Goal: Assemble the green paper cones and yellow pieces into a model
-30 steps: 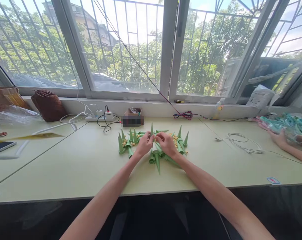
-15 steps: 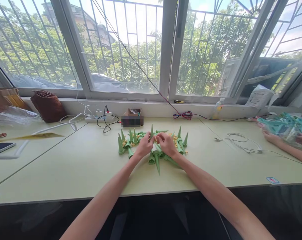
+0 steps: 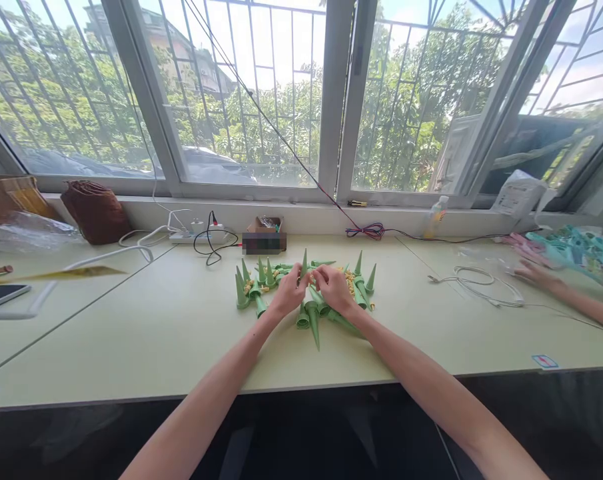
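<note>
My left hand point(image 3: 292, 291) is closed around a green plastic spike point(image 3: 304, 259) whose tip points up. Right beside it, my right hand point(image 3: 332, 285) has its fingers pinched together close to the spike; what they grip is too small and hidden to make out. Around both hands lie several more green spikes point(image 3: 313, 327), some standing on their wide ends and some on their sides. Small yellowish pieces point(image 3: 350, 280) are scattered among them. The lower part of the held spike is covered by my fingers.
A small box point(image 3: 265, 233) and a power strip point(image 3: 201, 233) stand along the back. Coiled white cable point(image 3: 486, 280) lies to the right, near another person's hand point(image 3: 536, 273) and turquoise items point(image 3: 576, 250). A phone point(image 3: 4, 295) is at far left.
Both my hands stay nearly in place, with the held spike shifted very slightly right. At the right, the other person's hand has moved left and down, and clear plastic shows near the cable.
</note>
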Tool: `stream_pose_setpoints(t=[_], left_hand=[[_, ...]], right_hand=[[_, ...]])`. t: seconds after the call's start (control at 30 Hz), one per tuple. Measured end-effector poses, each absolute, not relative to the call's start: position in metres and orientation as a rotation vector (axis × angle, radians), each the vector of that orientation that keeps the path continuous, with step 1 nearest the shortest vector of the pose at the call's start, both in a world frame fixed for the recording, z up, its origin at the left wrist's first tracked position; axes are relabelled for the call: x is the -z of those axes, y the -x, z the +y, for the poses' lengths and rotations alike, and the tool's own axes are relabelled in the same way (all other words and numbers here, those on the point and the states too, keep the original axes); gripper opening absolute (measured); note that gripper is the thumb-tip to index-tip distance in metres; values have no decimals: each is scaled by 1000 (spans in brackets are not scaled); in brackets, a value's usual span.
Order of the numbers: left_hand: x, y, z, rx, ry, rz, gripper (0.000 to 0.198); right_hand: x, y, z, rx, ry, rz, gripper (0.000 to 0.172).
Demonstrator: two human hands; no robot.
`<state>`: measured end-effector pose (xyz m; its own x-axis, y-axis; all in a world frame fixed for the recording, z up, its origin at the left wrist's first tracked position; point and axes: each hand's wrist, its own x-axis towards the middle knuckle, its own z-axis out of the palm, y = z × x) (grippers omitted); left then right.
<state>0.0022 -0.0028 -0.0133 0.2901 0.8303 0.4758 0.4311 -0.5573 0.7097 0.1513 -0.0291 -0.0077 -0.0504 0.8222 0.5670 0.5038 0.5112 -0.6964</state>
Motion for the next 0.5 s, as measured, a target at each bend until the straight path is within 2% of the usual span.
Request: stream_pose_setpoints(t=[0.5], left_hand=[[12,-3,-2,-1165,-2103,1120,22]], right_hand=[[6,-149,-32,-390,1134,-1690,39]])
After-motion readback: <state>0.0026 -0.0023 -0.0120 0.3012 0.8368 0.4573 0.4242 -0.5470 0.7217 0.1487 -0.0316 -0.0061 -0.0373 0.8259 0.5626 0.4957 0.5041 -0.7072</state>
